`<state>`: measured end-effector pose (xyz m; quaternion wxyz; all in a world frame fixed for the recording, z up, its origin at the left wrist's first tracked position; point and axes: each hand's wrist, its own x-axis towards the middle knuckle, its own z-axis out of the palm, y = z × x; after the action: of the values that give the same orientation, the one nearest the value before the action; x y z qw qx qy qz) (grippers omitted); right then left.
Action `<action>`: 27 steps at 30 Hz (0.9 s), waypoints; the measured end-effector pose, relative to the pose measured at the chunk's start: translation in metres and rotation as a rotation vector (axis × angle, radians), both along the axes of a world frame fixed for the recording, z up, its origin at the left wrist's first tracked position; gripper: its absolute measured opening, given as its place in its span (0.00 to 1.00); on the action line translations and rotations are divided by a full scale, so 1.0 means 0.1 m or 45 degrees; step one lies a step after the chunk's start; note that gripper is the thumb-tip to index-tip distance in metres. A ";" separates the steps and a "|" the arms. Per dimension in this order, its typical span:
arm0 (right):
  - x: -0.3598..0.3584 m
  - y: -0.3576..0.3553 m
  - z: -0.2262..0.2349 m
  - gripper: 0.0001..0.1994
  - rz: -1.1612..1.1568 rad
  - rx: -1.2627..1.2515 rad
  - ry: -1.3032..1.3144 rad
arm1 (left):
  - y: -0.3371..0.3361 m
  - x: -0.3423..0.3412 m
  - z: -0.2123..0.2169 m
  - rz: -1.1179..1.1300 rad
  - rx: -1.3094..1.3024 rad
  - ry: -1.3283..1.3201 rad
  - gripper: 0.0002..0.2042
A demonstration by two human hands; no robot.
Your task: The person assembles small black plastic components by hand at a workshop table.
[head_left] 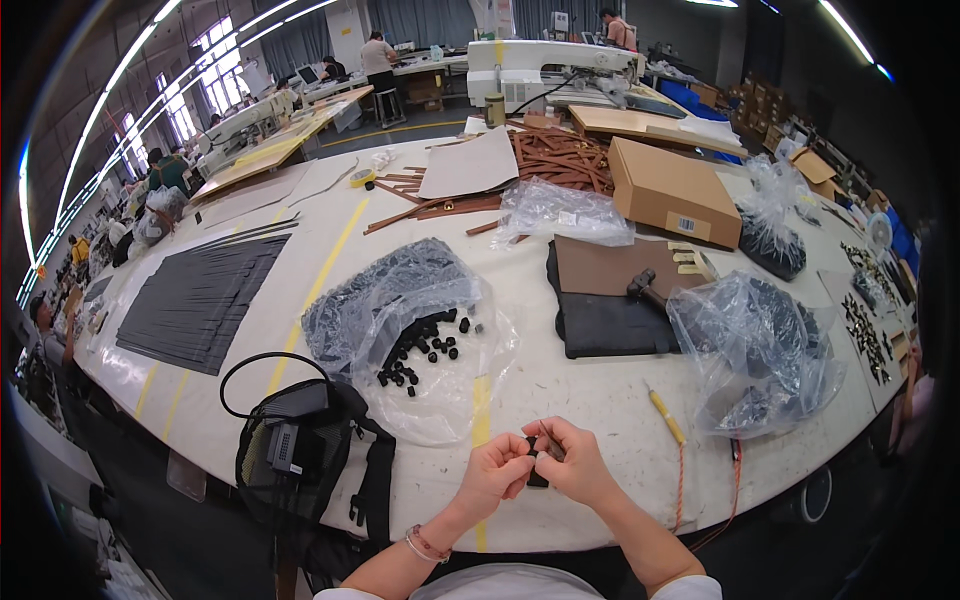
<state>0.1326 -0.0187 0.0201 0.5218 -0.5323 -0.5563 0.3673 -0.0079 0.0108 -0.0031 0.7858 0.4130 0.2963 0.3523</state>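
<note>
Close to the table's front edge, my left hand (498,467) and my right hand (575,462) meet with fingertips pinched together. Between them is a small black piece (537,474), mostly covered by the fingers, so its kind is unclear. Something thin and brownish also shows at the right fingers, too small to name. Beyond my hands, a clear plastic bag (455,400) lies spread out, with many small black cylindrical parts (433,345) loose on it. A yellow-handled pointed tool (666,418) with an orange cord lies to the right of my right hand.
A black mesh bag (290,450) with a cable sits at front left, black strips (205,300) beyond it. A hammer (648,288) rests on dark sheets (610,325). At right is a filled plastic bag (755,350); farther back stand a cardboard box (670,190) and brown strips (565,155).
</note>
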 end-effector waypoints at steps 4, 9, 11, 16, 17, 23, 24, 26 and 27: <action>0.12 0.00 0.02 0.08 0.172 -0.196 -0.036 | -0.10 0.05 0.06 0.172 0.723 0.393 0.01; 0.18 -0.07 0.02 0.06 0.306 -0.216 0.058 | -0.13 -0.05 0.20 -0.010 0.518 0.276 0.02; 0.20 -0.08 0.05 0.04 0.577 -0.264 0.441 | -0.10 -0.13 0.25 -0.118 0.403 0.240 0.01; 0.28 -0.09 0.11 0.05 0.700 -0.530 0.483 | -0.09 -0.15 0.31 -0.332 0.245 0.204 0.01; 0.29 -0.09 0.11 0.05 0.674 -0.606 0.448 | -0.12 -0.12 0.29 -0.229 0.390 0.288 0.01; 0.22 -0.11 0.22 0.04 0.484 -0.437 0.407 | -0.14 -0.05 0.30 0.196 1.176 0.594 0.04; 0.22 -0.11 0.19 0.04 0.484 -0.440 0.406 | -0.13 -0.06 0.30 0.170 1.104 0.577 0.04; 0.21 -0.10 0.13 0.04 0.414 -0.348 0.261 | -0.14 -0.02 0.26 0.243 1.199 0.614 0.05; 0.18 -0.10 0.12 0.04 0.415 -0.349 0.259 | -0.14 0.01 0.23 0.316 1.297 0.651 0.06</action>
<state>0.1502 -0.0284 0.0319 0.4318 -0.4617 -0.5244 0.5704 -0.0065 -0.0030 0.0196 0.3445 0.7729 0.3160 0.4290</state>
